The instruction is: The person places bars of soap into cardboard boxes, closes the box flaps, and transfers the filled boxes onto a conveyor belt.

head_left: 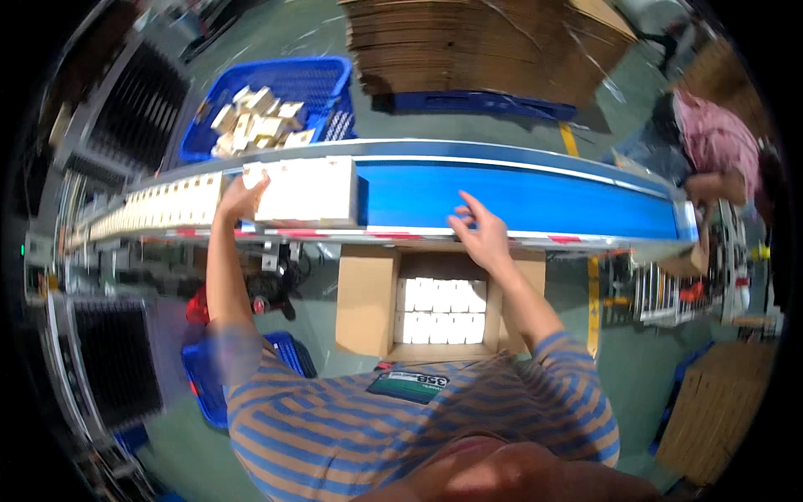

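Observation:
A blue conveyor belt (535, 201) runs across the view in front of me. My left hand (241, 199) presses against the left side of a block of cream boxes (305, 191) standing on the belt. A long row of the same cream boxes (159, 207) trails away to the left behind it. My right hand (478, 234) hovers over the belt's near edge with fingers spread and nothing in it. Below the belt stands an open cardboard carton (366, 301) with white boxes (440, 311) packed in rows inside.
A blue crate (322, 79) with loose cream boxes sits beyond the belt. A stack of flat cardboard (477, 46) rests on a blue pallet at the back. Another person in a pink top (715, 138) works at the belt's right end. A second blue crate (205, 381) lies by my left side.

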Available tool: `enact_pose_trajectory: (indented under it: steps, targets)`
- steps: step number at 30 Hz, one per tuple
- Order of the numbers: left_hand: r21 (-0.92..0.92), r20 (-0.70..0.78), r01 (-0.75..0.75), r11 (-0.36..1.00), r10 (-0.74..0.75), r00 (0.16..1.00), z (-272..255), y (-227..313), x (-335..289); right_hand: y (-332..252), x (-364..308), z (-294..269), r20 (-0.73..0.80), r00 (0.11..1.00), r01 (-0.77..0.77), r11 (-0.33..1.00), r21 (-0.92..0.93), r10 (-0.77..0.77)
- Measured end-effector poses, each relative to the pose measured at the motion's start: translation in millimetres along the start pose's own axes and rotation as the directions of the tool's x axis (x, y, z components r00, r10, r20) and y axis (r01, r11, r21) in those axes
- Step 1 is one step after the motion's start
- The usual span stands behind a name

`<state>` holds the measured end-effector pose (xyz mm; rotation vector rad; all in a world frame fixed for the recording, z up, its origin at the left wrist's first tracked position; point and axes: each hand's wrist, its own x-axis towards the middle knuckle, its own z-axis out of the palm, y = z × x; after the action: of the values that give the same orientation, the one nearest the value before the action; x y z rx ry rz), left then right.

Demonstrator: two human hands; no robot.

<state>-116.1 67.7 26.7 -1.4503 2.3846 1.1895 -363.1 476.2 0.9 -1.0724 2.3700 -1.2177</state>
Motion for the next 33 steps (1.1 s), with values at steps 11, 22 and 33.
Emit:
enact_pose_trajectory:
  steps: [11, 22, 33]
  targets:
    - [-0.684, 0.097, -0.22, 0.696, 0.385, 0.918, 180, 120, -41, 38, 52, -24, -0.063, 0.995, -0.058, 0.959, 0.277, 0.079]
    - [-0.516, 0.214, -0.225, 0.826, 0.379, 0.901, 229, 114, -207, 5, -130, -80, 0.21, 0.922, -0.347, 0.934, 0.081, 0.324]
    - [0.594, 0.418, -0.621, 0.511, 0.464, 0.781, 353, 70, -152, 149, -126, 49, 0.389, 0.919, 0.212, 0.762, -0.612, 0.057]
